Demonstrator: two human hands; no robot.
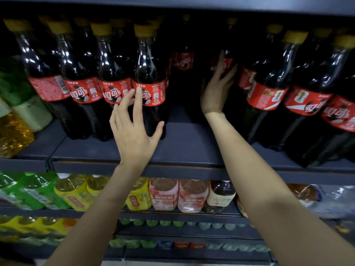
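Left hand (134, 131) spread apart, fingertips touching label of front bottle (149, 73), upright in shelf (182, 143) row. Right hand (215, 91) deep in the gap, fingers straight and apart, laid against rear bottle (229, 63), upright far back on same shelf.

— What stands on the dark shelf (182, 144)?
— Upright cola bottles (113, 83) with red labels: a row at the left, more at the right, and two set far back in the gap between.
— And further left?
— A yellow-filled bottle (11, 135), with pale bottles (32, 112) just beside it.
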